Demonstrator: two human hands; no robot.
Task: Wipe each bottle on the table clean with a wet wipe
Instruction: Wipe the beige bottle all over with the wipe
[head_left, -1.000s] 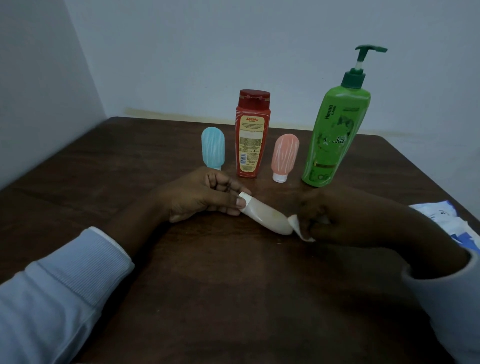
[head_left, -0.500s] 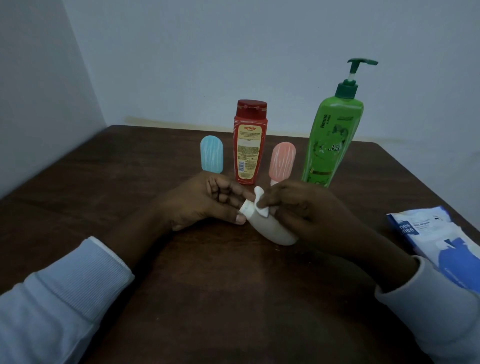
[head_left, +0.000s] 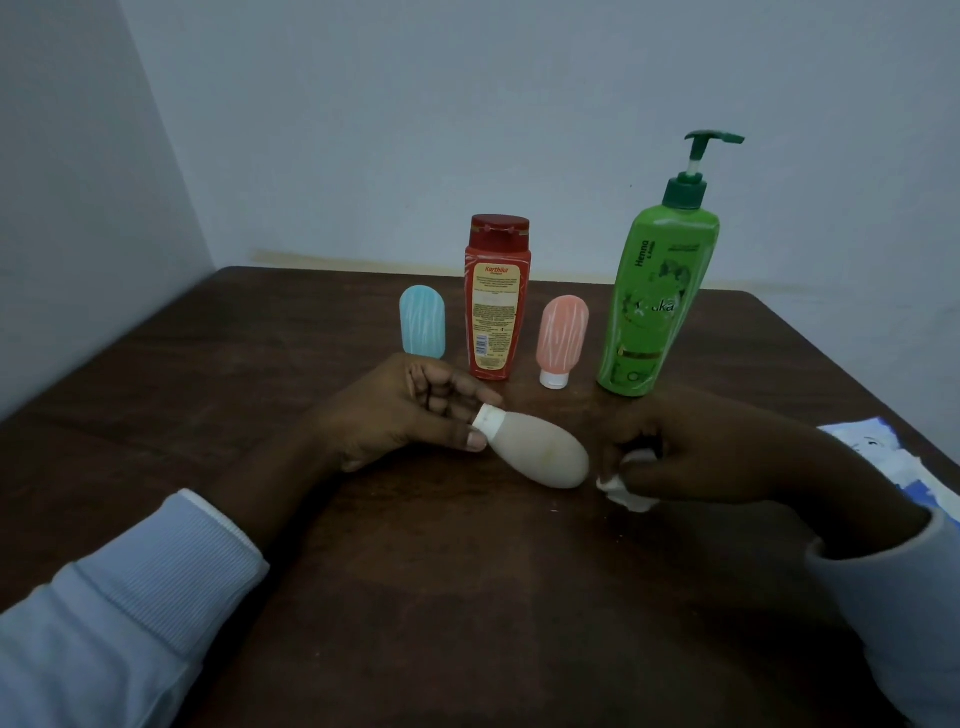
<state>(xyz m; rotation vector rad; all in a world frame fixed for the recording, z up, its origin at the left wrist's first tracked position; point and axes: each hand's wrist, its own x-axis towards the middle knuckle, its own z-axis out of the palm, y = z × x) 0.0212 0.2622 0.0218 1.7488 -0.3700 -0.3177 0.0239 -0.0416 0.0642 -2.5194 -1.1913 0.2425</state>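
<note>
At centre frame the left hand (head_left: 400, 415) pinches in its curled grip the cap of the beige bottle (head_left: 545, 454) lying on the surface (head_left: 467, 597), while just right the right hand (head_left: 701, 457) clutches the wet wipe (head_left: 628, 491) in its grip.

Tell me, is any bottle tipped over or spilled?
Only the beige bottle lies on its side, its white cap pinched by the left hand for wiping. The right hand holds the crumpled wipe beside it. The blue bottle, red bottle, pink bottle and green bottle stand upright; nothing spilled.
</note>
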